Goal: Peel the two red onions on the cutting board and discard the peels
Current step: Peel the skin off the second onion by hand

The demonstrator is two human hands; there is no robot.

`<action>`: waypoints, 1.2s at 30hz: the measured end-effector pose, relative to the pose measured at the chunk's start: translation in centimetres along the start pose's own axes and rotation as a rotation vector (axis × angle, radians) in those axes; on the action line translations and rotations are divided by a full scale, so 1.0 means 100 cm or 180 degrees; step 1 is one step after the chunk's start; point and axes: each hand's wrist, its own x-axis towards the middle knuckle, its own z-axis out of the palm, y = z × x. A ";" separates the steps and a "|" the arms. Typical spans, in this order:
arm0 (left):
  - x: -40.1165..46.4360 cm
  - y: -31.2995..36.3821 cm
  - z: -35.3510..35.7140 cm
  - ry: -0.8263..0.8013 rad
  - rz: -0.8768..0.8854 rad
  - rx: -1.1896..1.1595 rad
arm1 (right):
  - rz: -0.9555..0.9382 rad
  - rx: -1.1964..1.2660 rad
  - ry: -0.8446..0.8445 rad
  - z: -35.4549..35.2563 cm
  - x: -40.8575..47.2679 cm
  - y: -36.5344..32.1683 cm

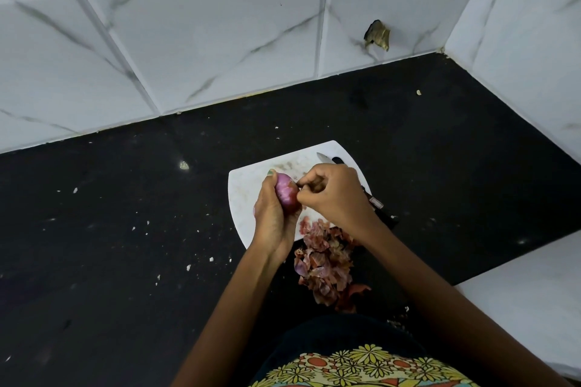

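Cupping the onion (286,195) in our left hand (273,217) above the board (248,195), long axis running near to far, we pinch skin at its right side with right hand (333,195) fingertips, peels (323,264) piled near.

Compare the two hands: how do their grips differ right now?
The left hand wraps its fingers round the onion and holds it above the board; the right hand only pinches at the onion's top with its fingertips. The left grip is from the left side, the right from the right. Both touch the same onion.
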 end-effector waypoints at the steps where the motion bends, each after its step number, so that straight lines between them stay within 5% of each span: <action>1: 0.000 -0.001 0.001 0.0003 0.0005 0.0004 | 0.0043 0.0008 0.0043 -0.001 0.001 0.001; 16: 0.005 -0.003 -0.003 0.0009 0.0247 0.0248 | 0.0032 0.0039 -0.0275 0.002 -0.004 -0.001; 29: 0.002 0.002 -0.002 -0.0010 -0.0394 -0.0213 | 0.0270 0.0818 -0.0245 -0.005 0.004 0.015; 33: 0.000 0.003 -0.002 -0.0112 -0.0534 -0.0455 | 0.0364 0.0229 -0.0141 -0.006 -0.001 0.025; 36: -0.001 0.003 -0.003 -0.0177 -0.0571 -0.0581 | 0.0438 -0.0650 -0.0752 -0.011 -0.005 0.029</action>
